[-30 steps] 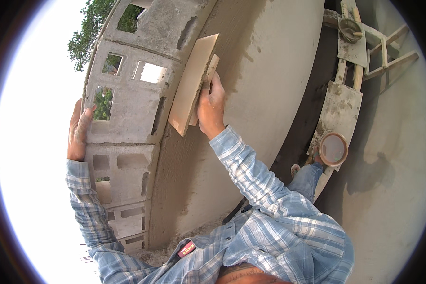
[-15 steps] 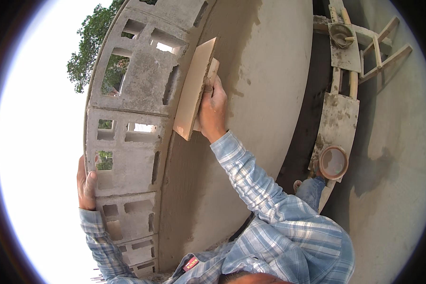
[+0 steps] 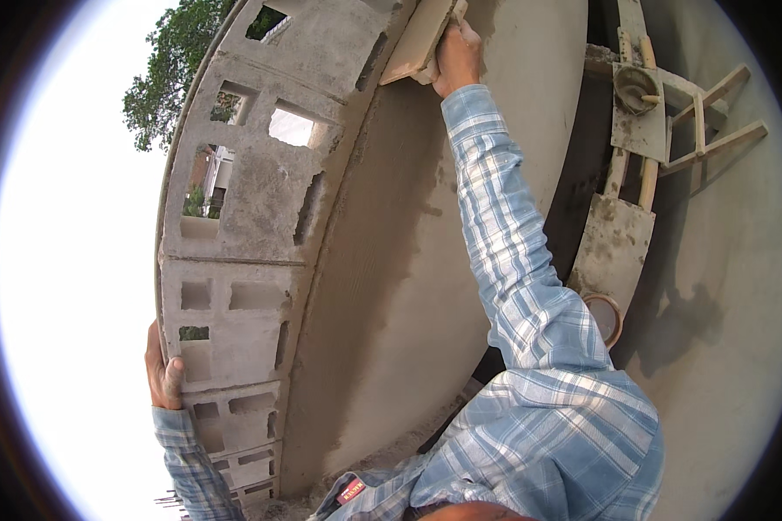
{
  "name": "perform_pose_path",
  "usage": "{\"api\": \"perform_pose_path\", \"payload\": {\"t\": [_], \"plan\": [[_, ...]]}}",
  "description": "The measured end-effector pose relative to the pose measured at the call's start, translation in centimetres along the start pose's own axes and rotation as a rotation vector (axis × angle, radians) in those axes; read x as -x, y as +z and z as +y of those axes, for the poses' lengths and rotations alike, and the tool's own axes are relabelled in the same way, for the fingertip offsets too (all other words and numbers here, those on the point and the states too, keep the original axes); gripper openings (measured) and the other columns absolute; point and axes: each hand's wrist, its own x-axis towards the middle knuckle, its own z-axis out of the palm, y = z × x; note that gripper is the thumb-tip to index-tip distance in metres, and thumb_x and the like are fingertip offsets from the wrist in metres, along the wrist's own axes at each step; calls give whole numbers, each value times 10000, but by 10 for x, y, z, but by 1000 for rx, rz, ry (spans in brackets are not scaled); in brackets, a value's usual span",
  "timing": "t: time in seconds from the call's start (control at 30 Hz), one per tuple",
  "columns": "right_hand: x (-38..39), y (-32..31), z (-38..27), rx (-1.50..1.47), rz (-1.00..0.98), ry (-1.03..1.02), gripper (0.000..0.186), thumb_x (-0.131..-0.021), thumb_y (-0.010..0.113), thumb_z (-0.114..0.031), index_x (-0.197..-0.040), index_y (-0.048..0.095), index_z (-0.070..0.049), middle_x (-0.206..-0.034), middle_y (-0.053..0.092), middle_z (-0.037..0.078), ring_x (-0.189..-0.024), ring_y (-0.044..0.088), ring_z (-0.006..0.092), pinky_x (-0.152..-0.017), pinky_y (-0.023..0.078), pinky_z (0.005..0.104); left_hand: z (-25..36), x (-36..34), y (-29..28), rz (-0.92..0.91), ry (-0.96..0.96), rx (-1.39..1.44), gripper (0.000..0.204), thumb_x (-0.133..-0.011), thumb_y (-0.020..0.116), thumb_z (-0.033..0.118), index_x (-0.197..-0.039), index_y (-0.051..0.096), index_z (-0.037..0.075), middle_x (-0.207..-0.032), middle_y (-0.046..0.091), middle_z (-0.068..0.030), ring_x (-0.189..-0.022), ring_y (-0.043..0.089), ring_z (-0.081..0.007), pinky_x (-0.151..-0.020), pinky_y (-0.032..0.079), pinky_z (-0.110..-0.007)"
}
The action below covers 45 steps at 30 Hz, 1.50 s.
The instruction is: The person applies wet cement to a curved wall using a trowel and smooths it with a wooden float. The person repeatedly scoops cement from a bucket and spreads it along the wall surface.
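Observation:
My right hand (image 3: pixel 460 59) grips the handle of a flat plastering float (image 3: pixel 419 42) near the top of the view. The float's long edge lies close to the top edge of the plastered wall face, beside the hollow blocks. A darker, wet-looking band of plaster (image 3: pixel 369 217) runs along that face, with paler plaster (image 3: pixel 460 286) next to it. At the left, my left hand (image 3: pixel 164 373) is hooked over the outer edge of the hollow concrete block wall (image 3: pixel 265 204), thumb on top. Its fingertips are hidden behind the blocks.
Below to the right runs a plank scaffold (image 3: pixel 621 230). On it stand a round basin (image 3: pixel 635 89) with a handle-like piece in it and a reddish-rimmed pail (image 3: pixel 606 319), partly covered by my sleeve. A wooden frame (image 3: pixel 702 126) leans by the far wall. Leafy branches (image 3: pixel 175 74) show outside.
My right hand has carried the float upward in the view, along the wall's edge, and the arm is straighter. My left hand still holds the block edge, lower in view. The pail is now partly covered.

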Motion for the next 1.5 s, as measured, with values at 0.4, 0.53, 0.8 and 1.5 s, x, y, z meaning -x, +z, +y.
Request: {"api": "perform_pose_path", "payload": {"t": [0.4,0.53,0.8,1.5], "plan": [[247,-19,-6,309,-89,84,714,-1022,537,-442,-1474,323,68,-1405,492,196,-1307,486,269,-1102,368,385,-9,3,3,-1,1,59,1158,-679,616,851,-1437,466,-12,-1360,545,-221,-1296,492,-357,-1091,373,-483],[64,-46,-31,728,-70,-231,564,-983,627,-337,-1354,472,58,-1207,626,193,-1139,595,275,-982,455,381,-11,13,0,-6,-46,64,1128,-669,633,821,-1444,483,15,-1353,558,-242,-1275,523,-387,-1072,396,-517],[37,-52,10,1107,-143,-465,527,-923,686,-305,-1303,557,37,-1267,619,203,-1168,596,350,-994,462,400,-19,-8,10,72,72,-17,1069,-684,597,804,-1439,512,52,-1379,532,-292,-1305,488,-462,-1104,352,-592],[346,-5,56,723,-275,161,529,-959,670,-307,-1341,521,27,-1297,508,189,-1094,586,304,-865,544,422,-49,87,-6,326,267,-39,516,-840,698,442,-1194,659,68,-1046,670,-146,-960,632,-264,-846,497,-408]]}}
